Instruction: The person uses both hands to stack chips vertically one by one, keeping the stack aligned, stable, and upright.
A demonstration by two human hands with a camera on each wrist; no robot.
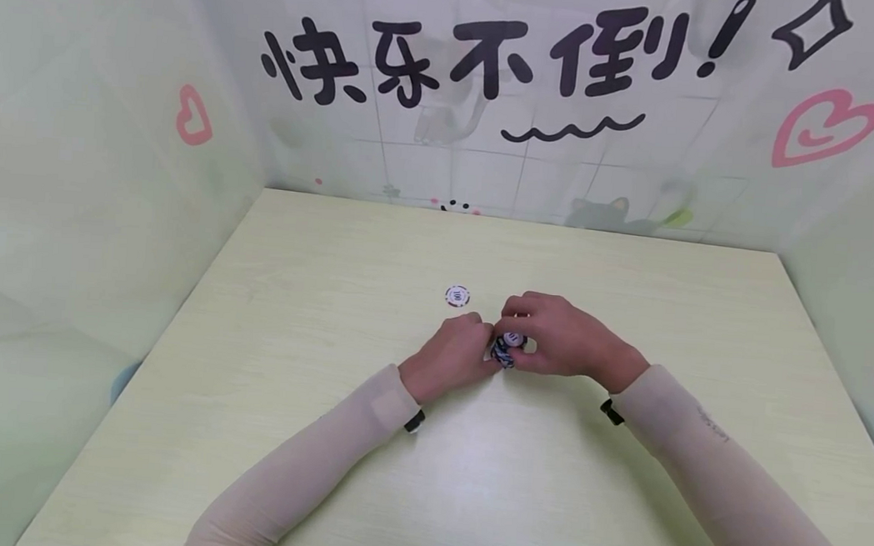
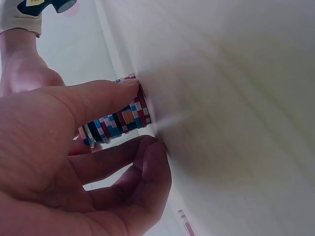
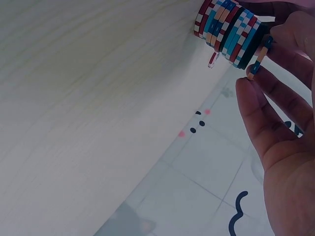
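Observation:
A stack of poker chips (image 2: 120, 121) in red, blue, black and white stands on the table, between the two hands. My left hand (image 1: 453, 353) holds it low down, the thumb along one side and the curled fingers close to the other. Above the stack, my right hand (image 1: 564, 335) pinches one blue and orange poker chip (image 3: 260, 59) by its edges, tilted a little against the stack's top. The head view shows the pinched chip's white face, while the fingers hide much of the stack.
A single white chip with a dark patterned rim (image 1: 457, 296) lies flat on the table beyond the left hand. The pale wooden table (image 1: 293, 298) meets printed cloth walls at its back and sides. Each wrist carries a small black device.

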